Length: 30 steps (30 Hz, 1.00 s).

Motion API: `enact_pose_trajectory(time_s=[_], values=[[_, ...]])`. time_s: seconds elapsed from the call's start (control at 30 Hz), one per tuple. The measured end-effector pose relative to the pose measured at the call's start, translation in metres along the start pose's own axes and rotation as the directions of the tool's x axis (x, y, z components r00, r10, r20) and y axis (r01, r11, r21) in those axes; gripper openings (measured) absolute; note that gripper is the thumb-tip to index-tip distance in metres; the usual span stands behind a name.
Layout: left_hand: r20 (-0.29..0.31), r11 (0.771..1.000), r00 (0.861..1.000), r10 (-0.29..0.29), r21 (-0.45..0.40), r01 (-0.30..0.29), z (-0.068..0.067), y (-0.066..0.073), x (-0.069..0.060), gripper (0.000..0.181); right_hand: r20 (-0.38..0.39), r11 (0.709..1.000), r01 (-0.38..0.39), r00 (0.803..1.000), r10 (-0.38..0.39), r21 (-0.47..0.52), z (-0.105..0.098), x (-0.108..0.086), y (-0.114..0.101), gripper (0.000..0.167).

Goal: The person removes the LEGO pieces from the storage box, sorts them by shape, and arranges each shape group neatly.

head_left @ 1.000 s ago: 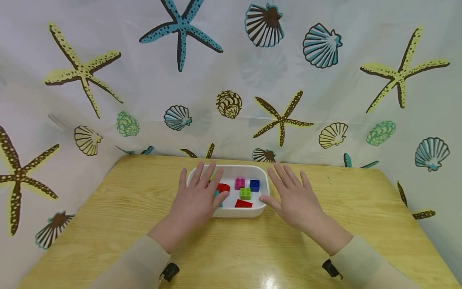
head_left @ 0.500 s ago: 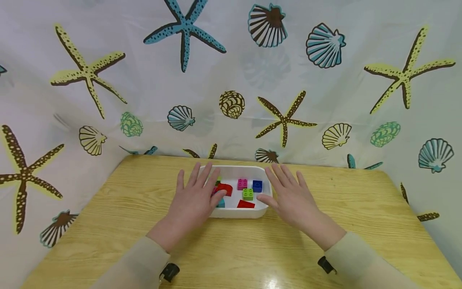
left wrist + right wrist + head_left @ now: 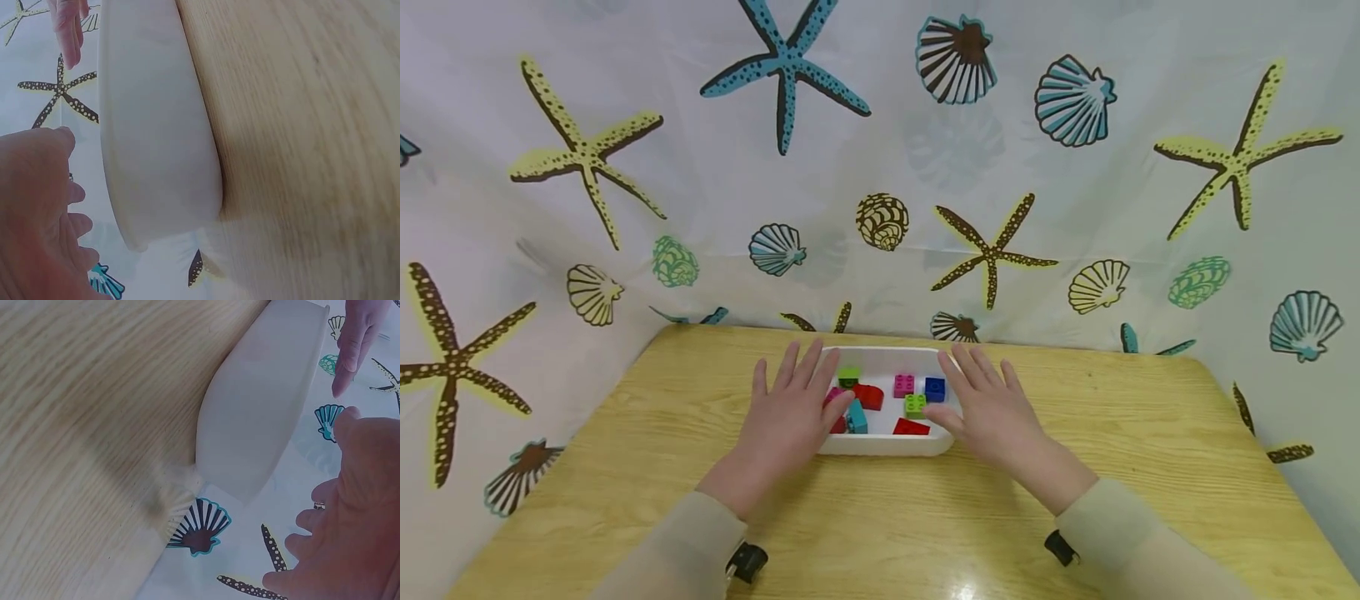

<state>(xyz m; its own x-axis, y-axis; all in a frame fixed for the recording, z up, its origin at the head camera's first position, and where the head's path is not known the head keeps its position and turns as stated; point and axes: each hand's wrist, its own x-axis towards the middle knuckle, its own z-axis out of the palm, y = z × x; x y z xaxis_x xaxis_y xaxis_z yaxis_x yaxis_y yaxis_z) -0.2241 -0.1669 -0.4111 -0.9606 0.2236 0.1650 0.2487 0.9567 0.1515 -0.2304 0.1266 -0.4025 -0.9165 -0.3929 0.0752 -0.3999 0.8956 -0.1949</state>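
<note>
A white tray stands on the wooden table with several toy bricks inside. Among them are a pink brick, a dark blue brick, a lime brick, a red curved brick and a light blue brick. My left hand, fingers spread and straight, is over the tray's left end and hides part of it. Over the right end my right hand is spread too. Both wrist views show the hands raised beside the tray wall, holding nothing.
Behind the table hangs a white cloth printed with starfish and shells; it also runs along the left and right sides. A dark clip-like item is at the left sleeve, another at the right.
Both hands have shifted to the left relative to the tray. More bricks at its left end, including the lime and light blue ones, now show beside my left hand.
</note>
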Motion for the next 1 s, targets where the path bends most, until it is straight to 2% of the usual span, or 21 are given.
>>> enact_pose_trajectory(time_s=[0.33, 1.0], values=[[0.043, 0.998, 0.998, -0.052, -0.025, 0.053, 0.009, -0.014, 0.006, 0.08, 0.029, 0.999, 0.004, 1.0, -0.005, 0.033, 0.011, 0.014, -0.006, 0.089], [0.11, 0.989, 0.989, -0.101, -0.093, 0.111, 0.016, -0.027, 0.012, 0.08, 0.077, 0.999, -0.006, 0.997, 0.003, 0.049, 0.021, 0.025, -0.004, 0.089]])
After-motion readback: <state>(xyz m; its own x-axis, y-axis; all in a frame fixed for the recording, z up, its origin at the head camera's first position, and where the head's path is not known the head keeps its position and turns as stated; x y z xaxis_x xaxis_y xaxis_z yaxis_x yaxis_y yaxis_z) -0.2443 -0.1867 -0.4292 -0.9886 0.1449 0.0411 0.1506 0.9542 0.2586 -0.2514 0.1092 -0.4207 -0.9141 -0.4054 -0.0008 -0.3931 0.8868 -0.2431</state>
